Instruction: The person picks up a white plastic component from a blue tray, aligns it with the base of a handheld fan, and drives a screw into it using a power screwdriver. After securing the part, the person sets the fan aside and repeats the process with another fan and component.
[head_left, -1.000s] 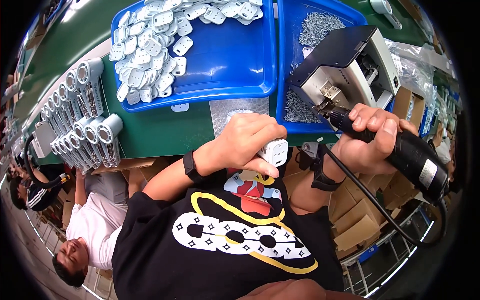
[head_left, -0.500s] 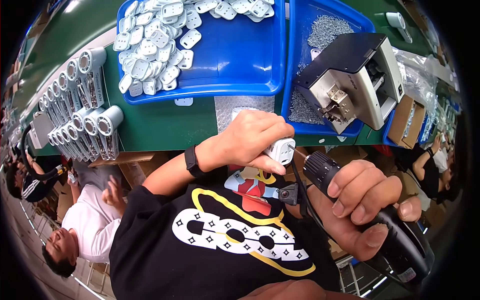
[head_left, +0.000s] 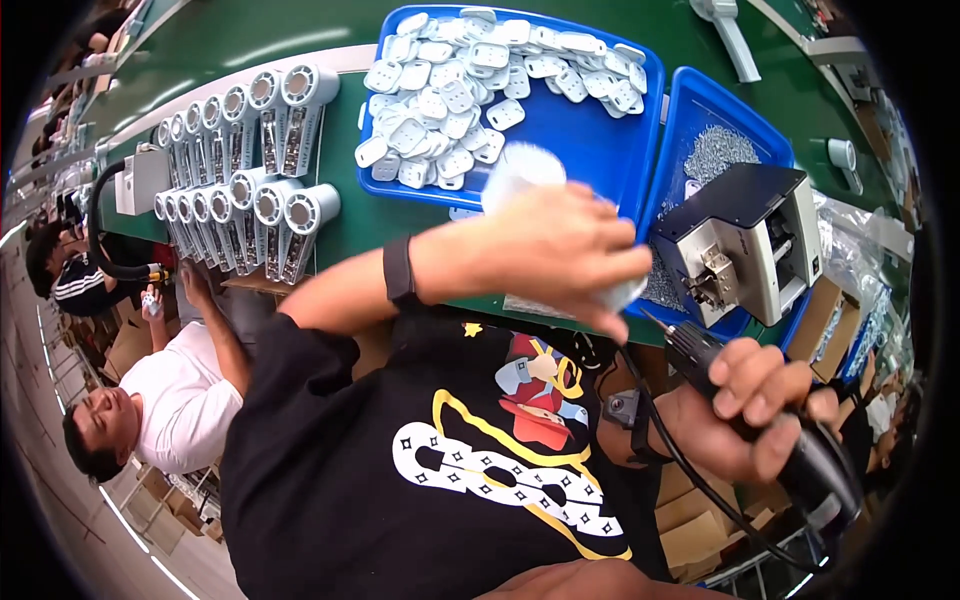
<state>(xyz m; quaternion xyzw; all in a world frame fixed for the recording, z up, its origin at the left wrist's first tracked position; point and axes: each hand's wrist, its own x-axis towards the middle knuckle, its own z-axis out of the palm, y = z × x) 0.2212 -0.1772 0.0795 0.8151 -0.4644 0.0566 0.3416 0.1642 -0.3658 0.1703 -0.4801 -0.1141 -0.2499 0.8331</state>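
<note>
My left hand [head_left: 550, 245], smeared by motion, is closed around a white handheld fan. The fan's round head [head_left: 520, 172] sticks out beyond the knuckles toward the blue tray, and its pale handle end [head_left: 624, 293] shows by the fingertips. A black electric screwdriver [head_left: 690, 350] is gripped in my right hand [head_left: 755, 415], its thin bit pointing up and left. The bit's tip is a short way from the handle end and apart from it. White oval plates with holes [head_left: 430, 105] lie heaped in the blue tray [head_left: 600, 190] just past my left hand.
Two rows of white fans [head_left: 245, 205] stand on the green table at left. At right, a black-and-white screw feeder [head_left: 745, 245] sits in a blue tray with loose screws [head_left: 722, 150]. The screwdriver's cord [head_left: 690, 490] hangs beside my shirt. A seated person [head_left: 170, 410] is at left.
My left hand has lifted the fan away from the screwdriver bit, which was at its handle end. The screwdriver has shifted slightly right and down. The view has swung, so the table appears farther right.
</note>
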